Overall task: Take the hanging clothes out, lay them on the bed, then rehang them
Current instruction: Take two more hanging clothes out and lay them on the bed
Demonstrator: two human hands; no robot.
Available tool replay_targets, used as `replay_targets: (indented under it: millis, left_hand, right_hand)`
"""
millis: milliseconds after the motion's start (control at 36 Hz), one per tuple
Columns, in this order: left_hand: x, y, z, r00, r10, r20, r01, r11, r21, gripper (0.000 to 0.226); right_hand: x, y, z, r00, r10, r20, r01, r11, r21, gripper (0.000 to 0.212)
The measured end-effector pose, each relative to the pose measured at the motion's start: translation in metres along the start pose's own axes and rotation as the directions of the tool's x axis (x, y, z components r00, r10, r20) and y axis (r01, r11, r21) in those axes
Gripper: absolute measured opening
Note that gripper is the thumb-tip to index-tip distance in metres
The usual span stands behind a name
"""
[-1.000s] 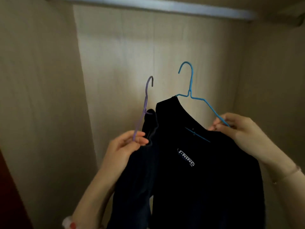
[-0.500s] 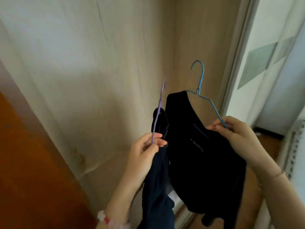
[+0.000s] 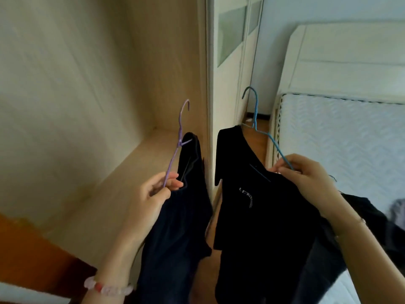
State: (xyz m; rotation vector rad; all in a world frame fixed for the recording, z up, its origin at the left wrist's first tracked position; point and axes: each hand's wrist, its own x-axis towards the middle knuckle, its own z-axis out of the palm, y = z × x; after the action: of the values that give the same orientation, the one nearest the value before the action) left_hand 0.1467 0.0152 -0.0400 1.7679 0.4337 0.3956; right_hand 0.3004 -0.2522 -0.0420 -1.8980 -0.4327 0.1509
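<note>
My left hand [image 3: 153,194] pinches the lower arm of a purple wire hanger [image 3: 178,139], from which a dark navy garment [image 3: 175,233] hangs. My right hand [image 3: 306,174] grips the shoulder of a blue wire hanger [image 3: 255,119] carrying a black shirt [image 3: 258,227] with a small white logo on the chest. Both hangers are in the air in front of the open wardrobe [image 3: 92,84], their hooks free. The bed [image 3: 341,137] with its white quilted mattress lies to the right.
The wardrobe's pale wooden floor panel [image 3: 122,176] is below my left hand. A white wardrobe door [image 3: 232,51] with glass panes stands between wardrobe and bed. A white headboard [image 3: 350,58] rises behind the mattress. Dark clothes [image 3: 377,220] lie on the bed at the right.
The view has swung right and down, from the wardrobe's interior and rail to the bed. Both hands kept their hold and carried the two hangers out of the wardrobe.
</note>
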Motion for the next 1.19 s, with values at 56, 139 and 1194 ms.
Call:
replay_targets:
  millis: [56, 139, 1194]
  left_hand:
    - [0.0, -0.005, 0.001, 0.999, -0.001, 0.04, 0.001, 1.0, -0.004, 0.047]
    - [-0.003, -0.012, 0.001, 0.995, -0.007, 0.101, 0.007, 1.0, 0.0, 0.049]
    - [-0.332, 0.066, 0.091, 0.217, 0.416, 0.883, -0.427, 0.854, -0.297, 0.044]
  right_hand:
    - [-0.015, 0.004, -0.001, 1.0, 0.013, -0.021, -0.014, 0.999, -0.046, 0.01]
    - [-0.042, 0.006, -0.003, 0.996, 0.064, -0.067, -0.068, 0.996, -0.058, 0.012]
    - [-0.681, -0.091, -0.004, 0.323, 0.143, -0.936, -0.483, 0.875, -0.033, 0.017]
